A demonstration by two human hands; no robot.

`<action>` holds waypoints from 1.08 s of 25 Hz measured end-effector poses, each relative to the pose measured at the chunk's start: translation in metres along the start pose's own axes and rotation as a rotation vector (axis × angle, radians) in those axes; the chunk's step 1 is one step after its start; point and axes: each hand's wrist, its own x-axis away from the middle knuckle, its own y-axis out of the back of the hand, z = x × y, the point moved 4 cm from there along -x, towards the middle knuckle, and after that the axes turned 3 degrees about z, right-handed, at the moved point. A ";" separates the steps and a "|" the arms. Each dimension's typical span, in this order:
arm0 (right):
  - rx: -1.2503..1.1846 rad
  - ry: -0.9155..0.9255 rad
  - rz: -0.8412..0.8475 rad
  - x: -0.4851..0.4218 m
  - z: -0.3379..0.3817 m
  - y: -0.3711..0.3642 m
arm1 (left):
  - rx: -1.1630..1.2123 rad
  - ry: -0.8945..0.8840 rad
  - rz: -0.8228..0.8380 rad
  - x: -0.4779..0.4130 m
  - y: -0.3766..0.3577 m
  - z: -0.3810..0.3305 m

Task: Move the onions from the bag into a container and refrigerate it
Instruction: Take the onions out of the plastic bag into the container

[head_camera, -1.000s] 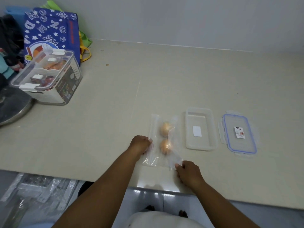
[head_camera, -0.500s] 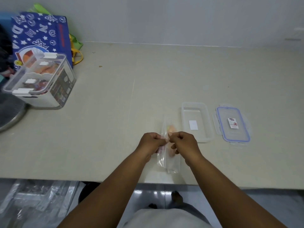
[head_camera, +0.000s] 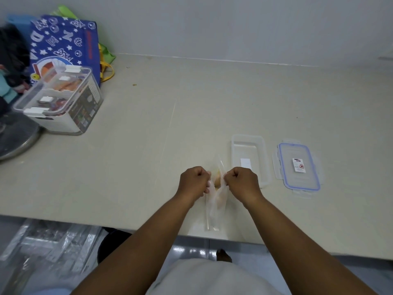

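Over on the left hand (head_camera: 194, 180) first: fingers curled, grip clamped on one lip of the clear bag (head_camera: 215, 211). Held up on edge above the surface (head_camera: 148, 150), close to the near rim, mouth uppermost; hard to say whether touching down at the bottom. Peeking between the fists, one of the onions (head_camera: 217, 182), pale gold; lower in the film, a blur, probably the second. Across to the right hand (head_camera: 241, 182): same story, grip pinched tight on the opposite lip. Looks like a seal about to be peeled open.

Thin film: soft, slick, no stiffness whatever. Best taken right at the lips, either side of the seal; lower down, likely just stretching and slipping. Onions judged firm, fairly light, round enough to roll, papery skin liable to flake. Better tipped out or cupped round the middle.

Back at the far left, a metal disc (head_camera: 17, 137), then a clear clip-lid box (head_camera: 63, 107) with food inside, a blue printed tote (head_camera: 63, 43) behind it against the wall. All well apart from the action. Right of the hands, the open container (head_camera: 253, 149), just beside the right hand, a white label on its floor. Further right, its blue-sealed lid (head_camera: 297, 182), flat, off. Only the right hand itself between bag and container.
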 end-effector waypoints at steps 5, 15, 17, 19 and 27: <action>0.055 -0.045 -0.097 -0.010 -0.035 0.045 | 0.063 0.013 -0.284 -0.005 0.036 0.003; 0.383 0.528 -0.149 0.002 0.002 0.045 | -0.097 -0.061 -0.186 0.005 0.024 0.002; 0.504 0.803 -0.014 0.006 0.022 0.028 | -0.099 -0.069 -0.172 0.007 0.022 -0.001; 0.626 0.788 0.238 0.000 0.028 0.005 | -0.093 -0.070 -0.168 0.009 0.020 -0.002; 1.029 0.561 0.608 -0.016 -0.003 -0.047 | -0.113 -0.089 -0.154 0.019 0.016 0.001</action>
